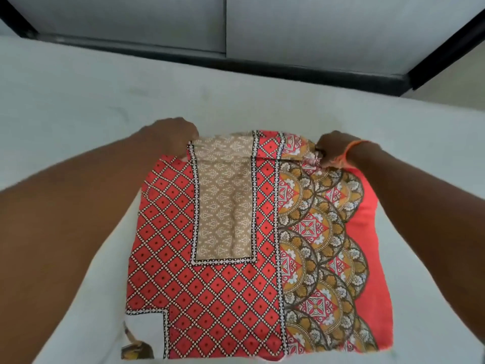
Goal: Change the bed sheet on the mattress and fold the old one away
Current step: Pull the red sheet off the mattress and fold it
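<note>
Left hand: the left hand [170,135] is seen at the far left corner of the folded sheet [236,258]. Its fingers are curled round the cloth edge there, and the corner is held.

Folded sheet: the sheet is laid flat on the white mattress [78,101], between the two arms. It is folded into a thick square. Red squares with dots are seen on the left part, a tan patch near the top middle, and round orange and white shapes on the right part. A plain red strip is seen at the right edge.

Right hand: the right hand [332,148] is placed at the far right corner. A bunch of cloth is pinched in its fingers. An orange band [350,151] is worn on the wrist.

Behind the mattress: grey doors [157,19] with a dark frame are seen.
</note>
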